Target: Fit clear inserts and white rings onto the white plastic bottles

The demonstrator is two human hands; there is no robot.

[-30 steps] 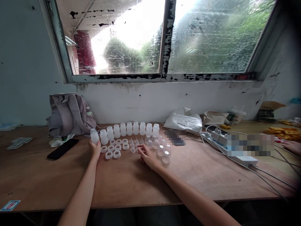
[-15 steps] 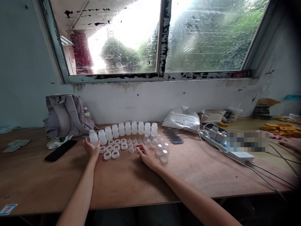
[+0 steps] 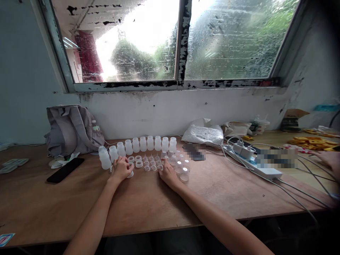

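Note:
Several frosted white bottles point(image 3: 135, 145) stand in a curved row. My left hand point(image 3: 120, 169) is over the white rings point(image 3: 139, 164) in front of them, hiding some; its fingers are bent, and what they hold, if anything, is hidden. Small clear nipple-like pieces point(image 3: 147, 168) lie in rows right of the rings. My right hand point(image 3: 168, 173) rests between these pieces and the clear domed caps point(image 3: 184, 176), its fingers bent down, their tips partly hidden. The leftmost bottle point(image 3: 105, 158) stands left of my left hand, untouched.
A black phone point(image 3: 65, 170) and a grey backpack point(image 3: 72, 129) are on the left. Behind the caps lies a silvery plastic bag point(image 3: 204, 132). A white power strip point(image 3: 268, 173) with cables runs along the right, where another person's hand shows near yellow parts point(image 3: 311, 143).
My left hand has moved right from the leftmost bottle to over the rings. My right hand has shifted slightly right, uncovering small clear pieces. The view has shifted slightly.

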